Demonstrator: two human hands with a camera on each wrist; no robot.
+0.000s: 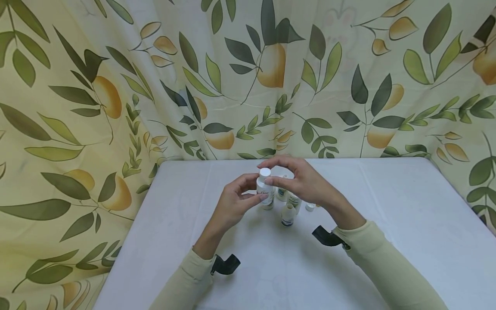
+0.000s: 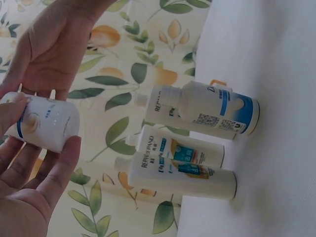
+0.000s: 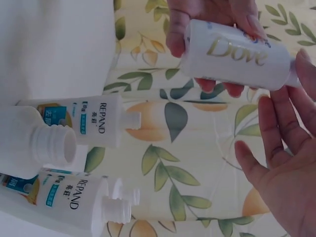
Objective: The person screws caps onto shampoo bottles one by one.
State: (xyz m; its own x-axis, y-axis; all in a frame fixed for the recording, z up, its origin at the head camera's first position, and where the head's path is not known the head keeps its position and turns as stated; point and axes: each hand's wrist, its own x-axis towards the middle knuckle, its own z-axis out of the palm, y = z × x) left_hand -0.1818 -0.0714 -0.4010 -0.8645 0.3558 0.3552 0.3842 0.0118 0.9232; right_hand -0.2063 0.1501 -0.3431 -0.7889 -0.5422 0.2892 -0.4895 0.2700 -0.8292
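Observation:
My left hand (image 1: 234, 201) holds a small white Dove bottle (image 3: 237, 54) upright above the table, thumb on one side and fingers on the other. A white cap (image 1: 265, 172) tops this bottle. From the right, my right hand (image 1: 306, 180) pinches around the cap, with its thumb (image 3: 307, 69) on one side. Just below and behind the held bottle stands a group of white bottles. Nearest to me is an uncapped one with a blue label (image 2: 244, 111), its threaded neck bare. Several REPAND bottles (image 2: 180, 175) with narrow necks and teal labels stand around it.
A loose white cap (image 1: 310, 206) lies right of the bottle group, close under the right forearm. A white cloth covers the table (image 1: 263, 267). Its far edge meets a leaf-and-fruit patterned curtain (image 1: 240, 120). Black camera mounts (image 1: 226, 264) stick out from both wrists.

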